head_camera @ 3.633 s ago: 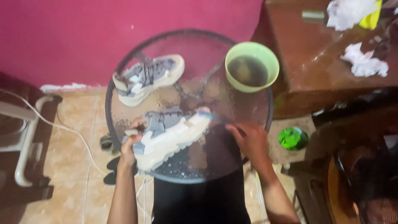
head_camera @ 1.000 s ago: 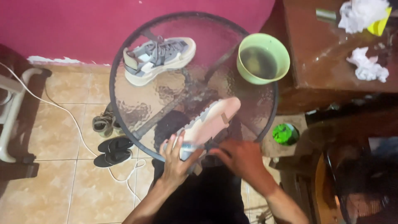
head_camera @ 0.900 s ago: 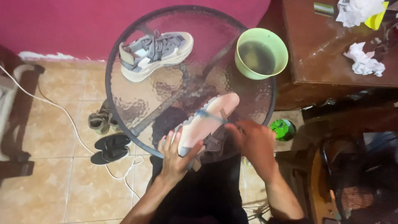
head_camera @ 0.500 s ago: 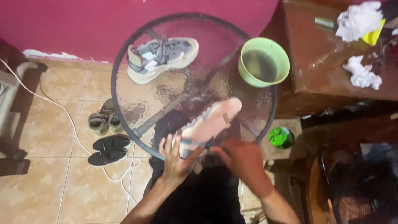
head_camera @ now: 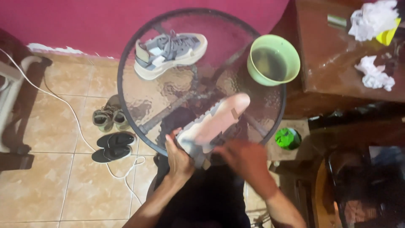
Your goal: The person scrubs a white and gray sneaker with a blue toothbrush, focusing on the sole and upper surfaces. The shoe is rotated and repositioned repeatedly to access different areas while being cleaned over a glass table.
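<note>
The sneaker (head_camera: 213, 123) in hand is turned sole-up, its pale pinkish sole facing the camera, and lies tilted over the near edge of the round glass table (head_camera: 139, 114), heel toward the person, toe pointing toward the table's middle. The left hand (head_camera: 179, 157) grips the heel end from below and from the side, fingers wrapped about it. The right hand (head_camera: 242, 158) is at the near edge of the table, just beside the heel of the same shoe; it is motion-blurred, so whether it is closed on anything cannot be told, and contact with the shoe is not clear.

On the far side of the table top a second sneaker (head_camera: 170, 54), grey with a cream sole, rests upright on its sole with laces up. At the table's far right edge stands a green bowl (head_camera: 274, 60) holding dark liquid.

Beyond the table's right side is a brown wooden cabinet (head_camera: 337, 71), its top bearing crumpled white paper (head_camera: 374, 75) and a yellow item (head_camera: 388, 36) near more white wadding. Below the table's right rim, on the floor, sits a small green object (head_camera: 287, 138).

On the tiled floor (head_camera: 55, 185) left of the table lie a pair of olive sandals (head_camera: 109, 118) and a pair of black shoes (head_camera: 113, 145), with a white cable (head_camera: 63, 101) running past them. Behind the table rises a magenta wall (head_camera: 84, 21).
</note>
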